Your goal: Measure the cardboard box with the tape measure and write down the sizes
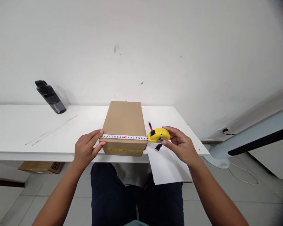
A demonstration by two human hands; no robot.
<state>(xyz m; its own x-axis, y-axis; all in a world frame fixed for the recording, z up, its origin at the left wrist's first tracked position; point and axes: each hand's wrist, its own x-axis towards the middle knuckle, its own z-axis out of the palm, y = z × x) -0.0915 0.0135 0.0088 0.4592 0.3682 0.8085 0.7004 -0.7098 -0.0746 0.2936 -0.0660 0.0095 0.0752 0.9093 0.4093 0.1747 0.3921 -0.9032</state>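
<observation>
A brown cardboard box [124,122] stands on the white table [25,131] near its front edge. A white measuring tape blade [124,137] is stretched across the box's near top edge. My left hand [86,149] pinches the blade's end against the box's left corner. My right hand [179,144] grips the yellow tape measure case [158,135] just past the box's right corner.
A white paper sheet [167,166] hangs over the table's front edge under my right hand, with a red pen [150,126] and a small black cap [158,147] on it. A black bottle [50,96] stands at the back left. Another cardboard box [41,167] lies under the table.
</observation>
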